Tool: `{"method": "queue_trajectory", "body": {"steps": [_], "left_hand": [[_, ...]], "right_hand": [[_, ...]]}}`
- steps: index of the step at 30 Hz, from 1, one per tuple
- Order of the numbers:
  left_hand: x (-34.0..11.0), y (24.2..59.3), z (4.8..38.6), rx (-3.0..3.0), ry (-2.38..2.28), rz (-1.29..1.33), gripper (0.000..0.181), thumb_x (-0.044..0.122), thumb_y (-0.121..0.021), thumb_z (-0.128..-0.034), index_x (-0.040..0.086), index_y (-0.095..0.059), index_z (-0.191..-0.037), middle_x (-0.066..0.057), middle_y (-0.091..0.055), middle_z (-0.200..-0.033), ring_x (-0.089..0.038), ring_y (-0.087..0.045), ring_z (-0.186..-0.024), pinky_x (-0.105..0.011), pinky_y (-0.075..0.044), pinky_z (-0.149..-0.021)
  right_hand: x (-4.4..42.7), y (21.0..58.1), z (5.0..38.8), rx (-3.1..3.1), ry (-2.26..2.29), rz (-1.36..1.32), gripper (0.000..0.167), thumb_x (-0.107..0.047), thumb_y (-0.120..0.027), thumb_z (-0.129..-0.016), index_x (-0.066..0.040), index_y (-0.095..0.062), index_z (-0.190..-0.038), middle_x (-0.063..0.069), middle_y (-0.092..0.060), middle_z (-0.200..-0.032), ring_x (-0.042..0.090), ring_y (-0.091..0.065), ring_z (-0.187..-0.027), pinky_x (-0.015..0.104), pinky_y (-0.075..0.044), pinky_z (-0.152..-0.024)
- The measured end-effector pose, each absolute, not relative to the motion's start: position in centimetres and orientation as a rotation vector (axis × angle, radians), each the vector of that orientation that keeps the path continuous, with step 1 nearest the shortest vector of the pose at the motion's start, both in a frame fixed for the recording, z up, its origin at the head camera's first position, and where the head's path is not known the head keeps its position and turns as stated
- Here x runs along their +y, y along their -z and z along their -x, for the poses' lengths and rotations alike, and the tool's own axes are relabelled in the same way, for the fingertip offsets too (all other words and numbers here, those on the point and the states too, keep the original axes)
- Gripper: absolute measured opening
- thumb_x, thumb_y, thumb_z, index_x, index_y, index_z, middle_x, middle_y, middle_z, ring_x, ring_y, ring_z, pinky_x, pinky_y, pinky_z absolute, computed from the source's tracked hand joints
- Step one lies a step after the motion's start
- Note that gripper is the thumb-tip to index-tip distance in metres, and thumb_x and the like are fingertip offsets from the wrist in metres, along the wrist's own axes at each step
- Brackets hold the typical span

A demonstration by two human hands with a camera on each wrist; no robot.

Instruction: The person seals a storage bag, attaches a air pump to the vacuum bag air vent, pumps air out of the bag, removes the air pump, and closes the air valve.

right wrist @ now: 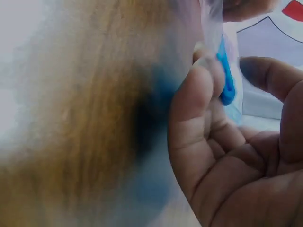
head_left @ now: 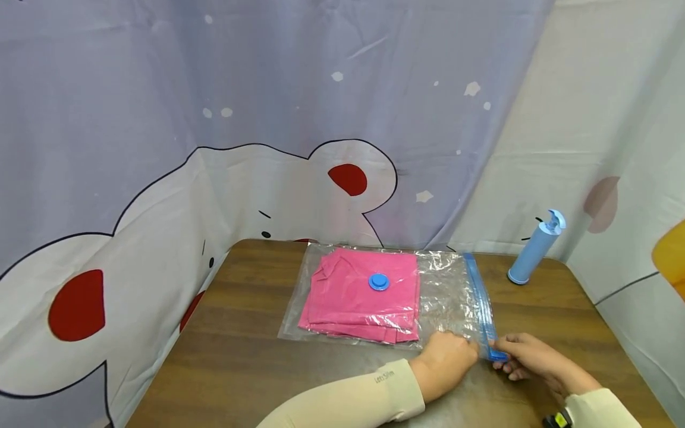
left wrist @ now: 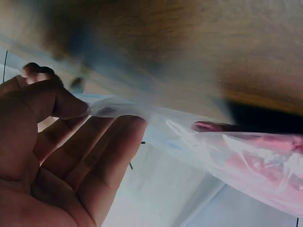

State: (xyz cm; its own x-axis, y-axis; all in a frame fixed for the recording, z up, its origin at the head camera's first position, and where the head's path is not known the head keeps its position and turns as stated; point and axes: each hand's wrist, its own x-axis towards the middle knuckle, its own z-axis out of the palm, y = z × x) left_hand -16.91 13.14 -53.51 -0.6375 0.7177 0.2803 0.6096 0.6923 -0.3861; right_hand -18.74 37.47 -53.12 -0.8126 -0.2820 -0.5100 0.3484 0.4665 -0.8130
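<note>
A clear vacuum storage bag (head_left: 446, 297) lies on the table with a folded pink cloth (head_left: 358, 297) inside. It has a round blue valve (head_left: 379, 282) over the cloth and a blue zip strip (head_left: 481, 297) along its right end. My left hand (head_left: 446, 359) pinches the bag's near edge, left of the strip; thumb and fingertips meet on the film in the left wrist view. At the strip's near end my right hand (head_left: 530, 356) holds the blue zip slider (right wrist: 227, 80) between curled fingers and thumb. A small gap shows beside the thumb in the right wrist view.
A blue pump bottle (head_left: 534, 252) stands at the back right of the brown wooden table (head_left: 230, 368). Printed curtains (head_left: 267, 89) hang behind and beside the table.
</note>
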Motion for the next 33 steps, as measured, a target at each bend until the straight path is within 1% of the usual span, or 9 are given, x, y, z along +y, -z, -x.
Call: {"method": "queue_trajectory", "body": {"steps": [2,3,7,9,12,14,19,26,33], "left_hand": [[13.4,53.4,17.0,-2.491,-0.357,1.015,0.006,0.042,-0.083,-0.0986,0.044,-0.077,-0.099,0.026,-0.075,-0.082,0.003,-0.067,-0.069,-0.019,-0.057,-0.055],[13.6,53.3,17.0,-2.487,-0.357,1.010,0.006,0.043,-0.083,-0.0981,0.045,-0.077,-0.099,0.026,-0.075,-0.082,0.004,-0.066,-0.069,-0.019,-0.056,-0.055],[14.6,53.2,16.7,-2.454,-0.363,1.043,0.004,0.046,-0.080,-0.1009,0.049,-0.078,-0.098,0.029,-0.075,-0.083,0.005,-0.066,-0.069,-0.019,-0.056,-0.057],[15.1,53.0,16.7,-2.448,-0.353,1.055,0.007,0.047,-0.078,-0.1031,0.051,-0.078,-0.097,0.030,-0.074,-0.083,0.006,-0.066,-0.069,-0.018,-0.056,-0.057],[15.7,52.7,16.8,-2.465,-0.344,1.060,0.015,0.048,-0.074,-0.1071,0.053,-0.078,-0.094,0.031,-0.074,-0.083,0.006,-0.065,-0.068,-0.019,-0.057,-0.058],[16.1,52.6,16.9,-2.469,-0.348,1.058,0.019,0.049,-0.073,-0.1080,0.055,-0.077,-0.090,0.031,-0.074,-0.081,0.006,-0.064,-0.067,-0.020,-0.057,-0.057],[16.5,52.5,17.2,-2.489,-0.355,1.050,0.021,0.048,-0.075,-0.1061,0.053,-0.076,-0.085,0.030,-0.075,-0.080,0.006,-0.066,-0.069,-0.020,-0.058,-0.059],[16.5,52.1,17.8,-2.588,-0.276,1.066,0.018,0.044,-0.072,-0.1107,0.049,-0.082,-0.096,0.028,-0.080,-0.091,0.003,-0.075,-0.080,-0.021,-0.063,-0.066],[16.1,52.5,18.4,-2.560,-0.229,1.087,0.016,0.037,-0.078,-0.1060,0.046,-0.083,-0.094,0.027,-0.081,-0.096,0.003,-0.076,-0.084,-0.019,-0.065,-0.070]], "right_hand": [[38.0,53.0,18.6,2.026,1.387,-0.017,0.038,-0.034,-0.048,-0.122,-0.005,-0.070,-0.109,-0.003,-0.077,-0.089,0.005,-0.065,-0.073,0.021,-0.062,-0.068],[38.2,53.0,18.5,1.995,1.391,-0.005,0.038,-0.034,-0.047,-0.123,-0.008,-0.069,-0.107,-0.004,-0.077,-0.089,0.003,-0.065,-0.072,0.020,-0.062,-0.068],[38.9,53.2,17.7,1.921,1.434,-0.026,0.041,-0.037,-0.045,-0.123,-0.008,-0.072,-0.117,-0.005,-0.079,-0.090,0.002,-0.066,-0.071,0.019,-0.061,-0.066],[39.1,53.2,17.5,1.903,1.454,-0.026,0.042,-0.037,-0.043,-0.124,-0.008,-0.073,-0.122,-0.006,-0.079,-0.090,0.001,-0.067,-0.072,0.018,-0.061,-0.066],[39.3,53.2,17.5,1.883,1.477,-0.019,0.042,-0.037,-0.042,-0.124,-0.010,-0.075,-0.119,-0.007,-0.079,-0.090,0.000,-0.068,-0.073,0.018,-0.062,-0.067],[39.2,53.1,17.6,1.877,1.487,-0.013,0.042,-0.036,-0.042,-0.124,-0.012,-0.075,-0.115,-0.008,-0.079,-0.091,0.000,-0.069,-0.074,0.018,-0.062,-0.067],[38.8,52.7,17.7,1.903,1.487,0.014,0.042,-0.036,-0.043,-0.124,-0.013,-0.076,-0.112,-0.008,-0.078,-0.094,0.002,-0.069,-0.078,0.019,-0.061,-0.069],[38.1,52.1,17.9,1.961,1.510,-0.002,0.038,-0.035,-0.045,-0.123,-0.014,-0.075,-0.110,-0.009,-0.078,-0.095,0.002,-0.070,-0.080,0.021,-0.062,-0.071],[37.6,52.2,18.1,2.005,1.543,-0.063,0.039,-0.032,-0.045,-0.123,-0.016,-0.076,-0.105,-0.011,-0.079,-0.091,0.001,-0.071,-0.078,0.021,-0.063,-0.072]]}}
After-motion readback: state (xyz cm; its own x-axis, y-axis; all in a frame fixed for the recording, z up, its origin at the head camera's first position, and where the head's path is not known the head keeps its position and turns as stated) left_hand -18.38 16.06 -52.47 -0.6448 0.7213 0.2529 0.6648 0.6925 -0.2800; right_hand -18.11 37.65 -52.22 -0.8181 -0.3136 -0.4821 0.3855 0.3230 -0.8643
